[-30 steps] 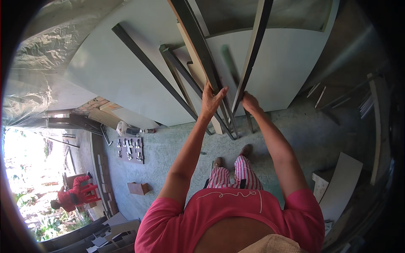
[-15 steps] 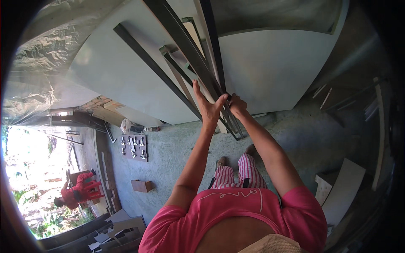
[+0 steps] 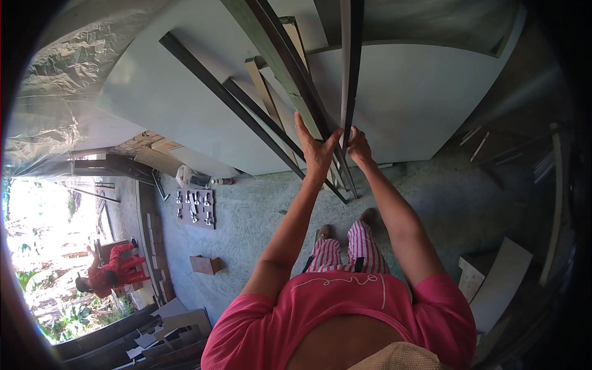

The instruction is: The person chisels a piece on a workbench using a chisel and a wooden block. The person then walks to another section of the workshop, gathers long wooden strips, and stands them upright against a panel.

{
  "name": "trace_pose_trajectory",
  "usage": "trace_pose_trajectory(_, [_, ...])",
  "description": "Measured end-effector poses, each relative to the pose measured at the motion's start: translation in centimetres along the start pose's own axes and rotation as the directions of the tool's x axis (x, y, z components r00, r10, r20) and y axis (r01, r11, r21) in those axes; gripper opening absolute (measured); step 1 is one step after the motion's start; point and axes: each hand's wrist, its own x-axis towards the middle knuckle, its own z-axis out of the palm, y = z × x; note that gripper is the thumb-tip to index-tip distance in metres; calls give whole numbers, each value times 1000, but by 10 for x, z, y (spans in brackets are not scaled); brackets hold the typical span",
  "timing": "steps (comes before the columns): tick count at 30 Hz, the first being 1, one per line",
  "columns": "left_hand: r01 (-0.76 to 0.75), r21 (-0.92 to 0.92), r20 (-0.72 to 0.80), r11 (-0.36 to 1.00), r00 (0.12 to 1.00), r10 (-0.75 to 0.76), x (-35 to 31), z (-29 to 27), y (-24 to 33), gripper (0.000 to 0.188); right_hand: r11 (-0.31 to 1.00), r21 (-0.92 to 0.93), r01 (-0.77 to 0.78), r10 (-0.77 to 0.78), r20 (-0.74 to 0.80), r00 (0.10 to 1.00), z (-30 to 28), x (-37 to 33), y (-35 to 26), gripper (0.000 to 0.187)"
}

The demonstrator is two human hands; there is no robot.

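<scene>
Several long, narrow strips lean on a large pale panel (image 3: pixel 394 92). My left hand (image 3: pixel 317 157) is closed across a greenish-brown strip (image 3: pixel 287 77), its fingers along one edge and its thumb on the other. Close by on the right, my right hand (image 3: pixel 360 148) grips a separate dark strip (image 3: pixel 351 68) by its edge; some of its fingers are hidden. Left of my hands rest a long dark strip (image 3: pixel 206 75), a shorter dark one (image 3: pixel 253 103) and a pale-faced one (image 3: pixel 261 83).
A board with several metal fittings (image 3: pixel 196 208) lies on the concrete floor (image 3: pixel 246 216) at left, near a small brown box (image 3: pixel 205 265). Offcuts (image 3: pixel 176 336) are piled lower left. A white panel (image 3: pixel 502 280) leans at right. Outside, a person in red (image 3: pixel 111 271) sits.
The dark strip in my right hand has swung right, away from the greenish-brown one. My hands are farther apart, and the greenish-brown strip has turned to show more of its broad face.
</scene>
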Motion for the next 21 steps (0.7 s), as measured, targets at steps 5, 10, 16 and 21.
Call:
trace_pose_trajectory(5, [-234, -112, -39, 966, 972, 231, -2, 6, -13, 99, 961, 274, -30, 62, -111, 992, -2, 12, 38, 55])
trace_pose_trajectory(10, [239, -365, -598, 900, 681, -424, 85, -119, -140, 90, 635, 750, 184, -88, -167, 982, -78, -22, -76, 64])
trace_pose_trajectory(16, [122, -491, -546, 863, 729, -414, 122, -184, -258, 77, 527, 836, 150, -252, -15, 968, -128, -40, -137, 93])
trace_pose_trajectory(21, [351, -452, -269, 820, 822, -501, 115, -140, -256, 73, 461, 815, 352, -237, -269, 934, -133, -50, -125, 100])
